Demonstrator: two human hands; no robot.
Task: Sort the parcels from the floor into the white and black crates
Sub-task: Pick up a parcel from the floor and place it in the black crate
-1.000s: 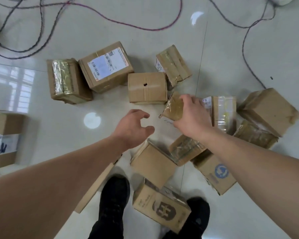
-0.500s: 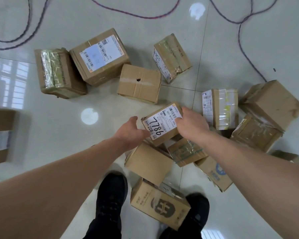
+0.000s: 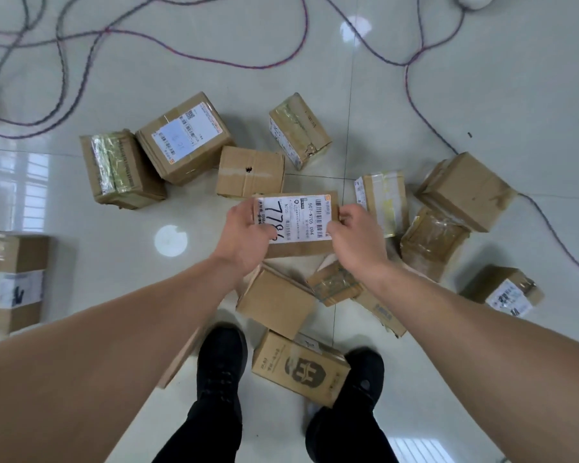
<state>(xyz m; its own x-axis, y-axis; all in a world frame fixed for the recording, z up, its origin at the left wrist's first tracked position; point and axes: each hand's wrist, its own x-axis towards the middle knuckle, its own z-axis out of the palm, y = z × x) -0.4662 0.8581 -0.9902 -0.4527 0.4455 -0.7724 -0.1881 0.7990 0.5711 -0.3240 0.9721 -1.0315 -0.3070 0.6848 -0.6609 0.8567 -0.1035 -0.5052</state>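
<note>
Above the scatter of cartons on the tiled floor [image 3: 81, 208], the labelled parcel [image 3: 298, 222] is held in the air at about the middle of the view, with its white shipping label facing up. The left hand [image 3: 246, 235] grips its left end, thumb laid over the label's edge. The right hand [image 3: 355, 238] pinches the right end with curled fingers.

It is a small corrugated box with sharp, undented corners, so it looks stiff, and it is probably light, since a grip at the two ends carries it. The label looks smooth and may be slippery. The bare cardboard at the short ends and underneath seems the surer place to hold it. One hand around an end would likely do for carrying.

Neither of the crates is in view, so the person will have to turn to reach them. A plain carton [image 3: 276, 300] and a small taped carton [image 3: 335, 284] lie directly below the hands. A printed carton [image 3: 300, 369] sits between the black shoes [image 3: 221, 359], so a step to either side risks a trip. More boxes ring the spot: one with a pale blue label [image 3: 184, 137], a tape-wrapped one [image 3: 121, 168] and a crumpled one [image 3: 432, 242]. Cables [image 3: 214, 58] loop over the floor beyond them.
</note>
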